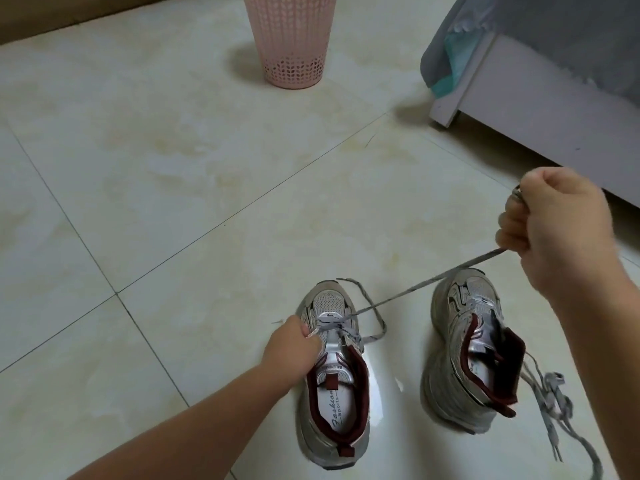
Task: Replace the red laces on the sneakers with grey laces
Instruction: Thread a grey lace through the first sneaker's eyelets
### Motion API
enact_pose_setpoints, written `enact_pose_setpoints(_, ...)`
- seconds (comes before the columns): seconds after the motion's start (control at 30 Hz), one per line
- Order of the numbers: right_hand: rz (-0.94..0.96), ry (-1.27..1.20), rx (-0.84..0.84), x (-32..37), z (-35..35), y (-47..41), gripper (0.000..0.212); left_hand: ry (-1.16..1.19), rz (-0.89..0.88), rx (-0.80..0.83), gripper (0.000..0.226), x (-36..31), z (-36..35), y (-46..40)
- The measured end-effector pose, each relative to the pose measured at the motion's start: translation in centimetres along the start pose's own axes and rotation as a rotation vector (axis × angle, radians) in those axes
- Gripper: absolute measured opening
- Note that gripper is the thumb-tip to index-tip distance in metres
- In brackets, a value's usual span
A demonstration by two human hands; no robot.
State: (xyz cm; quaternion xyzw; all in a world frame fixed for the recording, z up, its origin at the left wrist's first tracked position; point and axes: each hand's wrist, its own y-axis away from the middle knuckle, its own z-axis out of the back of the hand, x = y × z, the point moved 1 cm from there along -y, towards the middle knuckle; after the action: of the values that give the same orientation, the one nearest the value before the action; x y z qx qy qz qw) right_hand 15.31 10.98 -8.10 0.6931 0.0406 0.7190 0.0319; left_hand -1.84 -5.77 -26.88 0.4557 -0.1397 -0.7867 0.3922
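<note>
Item: pair of silver-grey sneakers with dark red collars, set side by side on the tiled floor, toes pointing away from the wearer of the camera. Left sneaker: a grey lace is threaded through the lowest eyelets only; upper eyelets are seen unlaced. Left hand: fingers are pinched on the lace at the near eyelet row, where the shoe is also steadied. Right hand: raised well above and to the right, fist clenched round the lace, which is drawn taut from the eyelets up to the fist; the other end lies in a loose loop beside the toe. Right sneaker: no lacing is seen in it; a second grey lace is trailed loosely from its right side onto the floor. No red laces are seen. Handling note, as judged: the lace is best pulled smoothly until both ends are of equal length, kept flat and untwisted, with the shoe pressed down so it is not dragged. Other items: pink perforated basket, far; white bed frame with grey bedding, upper right.
</note>
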Motion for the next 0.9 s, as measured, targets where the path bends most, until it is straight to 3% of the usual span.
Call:
enact_pose_setpoints(0.13, 0.024, 0.051, 0.007, -0.9, -0.5, 1.1, 0.03, -0.117, -0.082, -0.102, 0.02, -0.3, 0.6, 1.1)
enact_pose_setpoints(0.2, -0.016, 0.083, 0.049, -1.6, -0.9, 0.9, 0.029, -0.276, -0.352, -0.215, 0.018, -0.8, 1.0, 1.9)
enact_pose_setpoints(0.27, -0.055, 0.155, 0.091, -2.6, -1.3, 0.7, 0.026, -0.361, -0.714, -0.223, 0.011, -2.0, 1.0, 2.7)
enact_pose_setpoints(0.33, -0.08, 0.207, 0.126, -3.8, -1.9, 0.8, 0.025, -0.458, -0.927, -0.202, 0.005, -3.2, 0.5, 2.7)
enact_pose_setpoints(0.5, -0.104, 0.275, 0.192, -5.9, -2.6, 1.0, 0.028, -0.734, -0.721, -0.095, 0.029, -4.8, -0.7, 1.0)
enact_pose_setpoints(0.7, -0.106, 0.262, 0.128, -6.6, -2.5, 0.3, 0.031, -0.812, -0.901, -0.068, 0.019, -5.4, -0.2, 0.5)
enact_pose_setpoints(0.9, -0.064, 0.223, 0.077, -6.2, -2.1, -0.6, 0.033, -1.027, -0.716, -0.102, 0.03, -5.5, -0.7, -0.3)
